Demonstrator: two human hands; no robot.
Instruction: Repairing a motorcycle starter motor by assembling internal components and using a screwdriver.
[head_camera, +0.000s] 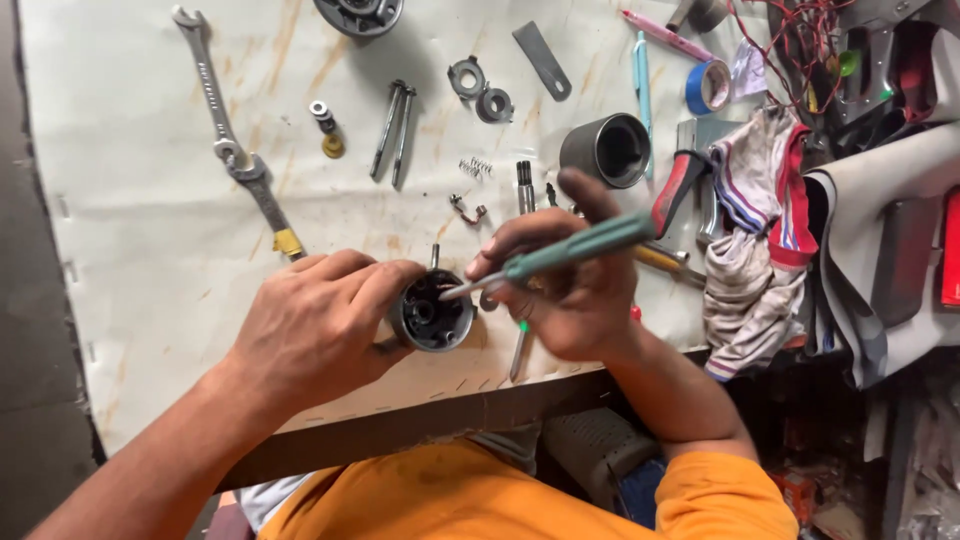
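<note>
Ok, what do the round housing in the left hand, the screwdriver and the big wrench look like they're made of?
Round housing: dull grey metal shell, probably cast, with dark parts inside that may be plastic.
Screwdriver: translucent green plastic handle, judging by its glossy colour; bright steel-like shaft.
Wrench: plain silvery metal with a matte, worn sheen.
The left hand grips the housing; the right hand holds the screwdriver.

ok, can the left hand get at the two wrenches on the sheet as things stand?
Probably not freely: the left hand is gripping the round motor housing. The wrenches lie uncovered just beyond it, so the path itself looks open.
</note>
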